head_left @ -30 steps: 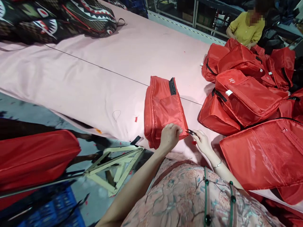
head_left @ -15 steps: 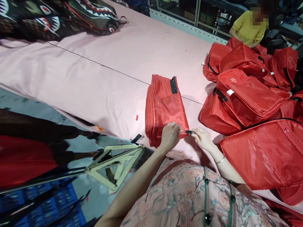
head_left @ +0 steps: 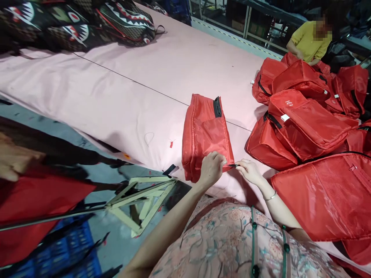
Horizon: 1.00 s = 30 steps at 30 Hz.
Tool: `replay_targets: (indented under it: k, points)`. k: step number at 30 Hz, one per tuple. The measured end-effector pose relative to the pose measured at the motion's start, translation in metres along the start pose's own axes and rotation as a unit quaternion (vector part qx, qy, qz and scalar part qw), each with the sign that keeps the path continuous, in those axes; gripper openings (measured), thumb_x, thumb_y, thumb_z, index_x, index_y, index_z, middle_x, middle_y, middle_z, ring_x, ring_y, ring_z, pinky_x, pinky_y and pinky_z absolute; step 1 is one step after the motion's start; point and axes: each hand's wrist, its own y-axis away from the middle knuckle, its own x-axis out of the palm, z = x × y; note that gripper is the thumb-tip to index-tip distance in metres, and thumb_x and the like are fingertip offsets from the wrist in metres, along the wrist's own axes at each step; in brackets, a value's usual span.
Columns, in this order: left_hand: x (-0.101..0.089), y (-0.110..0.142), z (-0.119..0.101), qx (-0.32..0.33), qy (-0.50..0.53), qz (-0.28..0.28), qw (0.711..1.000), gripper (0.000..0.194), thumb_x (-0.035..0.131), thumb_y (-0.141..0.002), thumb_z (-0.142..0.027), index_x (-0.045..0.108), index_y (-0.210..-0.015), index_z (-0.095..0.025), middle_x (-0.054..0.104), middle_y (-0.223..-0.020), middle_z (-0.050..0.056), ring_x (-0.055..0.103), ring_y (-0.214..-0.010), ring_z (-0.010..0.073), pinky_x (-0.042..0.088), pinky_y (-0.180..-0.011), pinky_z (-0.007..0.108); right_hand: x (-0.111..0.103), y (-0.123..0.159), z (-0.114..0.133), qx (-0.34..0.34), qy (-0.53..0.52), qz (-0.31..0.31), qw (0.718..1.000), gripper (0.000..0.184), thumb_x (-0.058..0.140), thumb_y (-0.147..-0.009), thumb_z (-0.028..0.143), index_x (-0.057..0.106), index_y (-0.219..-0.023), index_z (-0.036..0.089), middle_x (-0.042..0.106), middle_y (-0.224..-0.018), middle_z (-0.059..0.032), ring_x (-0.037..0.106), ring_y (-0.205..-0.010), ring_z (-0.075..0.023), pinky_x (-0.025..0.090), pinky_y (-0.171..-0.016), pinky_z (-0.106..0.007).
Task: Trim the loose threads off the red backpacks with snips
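A red fabric bag [head_left: 205, 131] with a black strip at its far end lies on the pink table [head_left: 121, 96] near the front edge. My left hand [head_left: 212, 168] is closed, pinching the bag's near edge. My right hand [head_left: 249, 171] is closed on a small dark thread snipper [head_left: 233, 165], whose tip points at the spot that the left fingers pinch. The two hands are almost touching.
A pile of red bags [head_left: 304, 116] covers the table's right side, with a large flat one [head_left: 327, 193] nearest me. A person in a yellow shirt [head_left: 308, 40] works behind the pile. Shark-print backpacks [head_left: 87, 23] lie far left. A wooden frame [head_left: 142, 200] and a blue crate [head_left: 66, 255] stand below the table.
The view has drifted slightly, so everything sits a little right and lower. My hands hold the same places at the bag's edge, with the snipper tip closer to the left fingers.
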Motion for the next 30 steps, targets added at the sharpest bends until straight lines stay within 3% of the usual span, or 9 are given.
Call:
replay_targets:
  k: [6,8,12,15,18,20,22,25,30]
  points:
    - [-0.04,0.019,0.001,0.088,0.232,0.039,0.968,0.02,0.042,-0.088,-0.029,0.05,-0.073,-0.017,0.052,-0.078,0.004,0.049,-0.073,0.0133,0.042,-0.067,0.025,0.018,0.0,-0.007,0.054,-0.17,-0.069,0.981,0.029,0.042,-0.091,0.037,0.063,-0.098,0.019,0.062,-0.087,-0.0046,0.057,-0.08,-0.0152,0.046,-0.075,-0.028]
    - [-0.056,0.029,0.012,0.074,0.247,0.01,0.966,0.021,0.044,-0.087,-0.031,0.05,-0.073,-0.017,0.052,-0.078,0.004,0.049,-0.074,0.0132,0.043,-0.068,0.025,0.028,-0.001,-0.012,0.084,-0.233,-0.121,0.961,0.032,0.043,-0.089,0.04,0.062,-0.104,0.019,0.062,-0.091,-0.0048,0.057,-0.083,-0.0154,0.047,-0.077,-0.029]
    - [-0.074,0.046,0.057,-0.119,0.231,-0.193,0.946,0.03,0.04,-0.088,-0.038,0.052,-0.07,-0.018,0.051,-0.07,0.002,0.05,-0.069,0.0133,0.045,-0.069,0.027,0.047,-0.004,-0.012,0.114,-0.302,-0.157,0.933,0.046,0.061,-0.076,0.042,0.057,-0.117,0.02,0.062,-0.103,-0.0066,0.056,-0.092,-0.0172,0.048,-0.084,-0.032]
    - [-0.074,0.06,0.094,-0.223,0.133,-0.285,0.923,0.029,0.052,-0.08,-0.042,0.06,-0.095,-0.018,0.058,-0.1,0.009,0.054,-0.098,0.0205,0.044,-0.086,0.035,0.054,-0.006,-0.007,0.143,-0.314,-0.157,0.925,0.06,0.07,-0.068,0.038,0.055,-0.122,0.018,0.063,-0.094,-0.0061,0.056,-0.077,-0.015,0.05,-0.072,-0.029]
    - [-0.061,0.075,0.118,-0.215,0.117,-0.208,0.947,0.068,0.065,-0.07,-0.042,0.043,-0.13,-0.019,0.037,-0.14,0.015,0.037,-0.126,0.0288,0.035,-0.1,0.043,0.058,-0.008,-0.005,0.159,-0.307,-0.182,0.92,0.058,0.07,-0.068,0.034,0.056,-0.121,0.016,0.063,-0.085,-0.0041,0.049,-0.062,-0.0109,0.047,-0.062,-0.026]
    - [-0.046,0.081,0.123,-0.217,0.184,-0.114,0.952,0.069,0.06,-0.073,-0.046,0.04,-0.133,-0.018,0.034,-0.143,0.015,0.038,-0.127,0.0289,0.035,-0.101,0.044,0.058,-0.008,-0.006,0.16,-0.298,-0.199,0.92,0.057,0.069,-0.068,0.033,0.057,-0.121,0.015,0.062,-0.079,-0.0024,0.045,-0.057,-0.009,0.046,-0.059,-0.025]
    - [-0.033,0.083,0.119,-0.226,0.236,-0.066,0.943,0.063,0.052,-0.077,-0.051,0.044,-0.13,-0.017,0.042,-0.139,0.014,0.041,-0.125,0.0273,0.035,-0.101,0.042,0.059,-0.009,-0.006,0.161,-0.283,-0.203,0.923,0.057,0.069,-0.068,0.032,0.057,-0.121,0.014,0.06,-0.07,-0.0005,0.042,-0.054,-0.0085,0.045,-0.057,-0.025]
    - [-0.023,0.076,0.106,-0.215,0.249,-0.078,0.941,0.058,0.046,-0.081,-0.051,0.047,-0.128,-0.017,0.053,-0.13,0.011,0.049,-0.119,0.0247,0.039,-0.097,0.037,0.06,-0.009,-0.008,0.156,-0.255,-0.204,0.932,0.056,0.067,-0.07,0.033,0.057,-0.122,0.012,0.061,-0.069,-0.0015,0.046,-0.054,-0.0095,0.047,-0.06,-0.026]
    - [-0.024,0.06,0.093,-0.228,0.148,-0.083,0.959,0.042,0.039,-0.086,-0.045,0.061,-0.107,-0.016,0.068,-0.09,0.008,0.063,-0.084,0.0225,0.045,-0.075,0.032,0.061,-0.007,-0.011,0.116,-0.198,-0.212,0.95,0.048,0.059,-0.076,0.034,0.059,-0.12,0.013,0.065,-0.107,-0.0127,0.061,-0.086,-0.0175,0.049,-0.084,-0.035]
